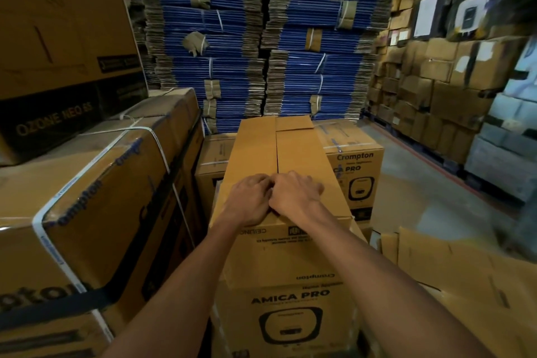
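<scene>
Bare forearms reach forward over the AMICA PRO box (pixel 290 317), which carries the long carton (pixel 302 151) lying lengthwise away from the camera. The left hand (pixel 248 200) and right hand (pixel 296 193) rest side by side, touching, on the carton's top close to its near edge, where the centre seam ends. Both have their fingers curled down at the seam; I cannot tell whether they pinch anything. A strapped carton (pixel 101 197) stands just left. Stacks of flattened blue cartons (pixel 319 67) rise beyond the far end.
</scene>
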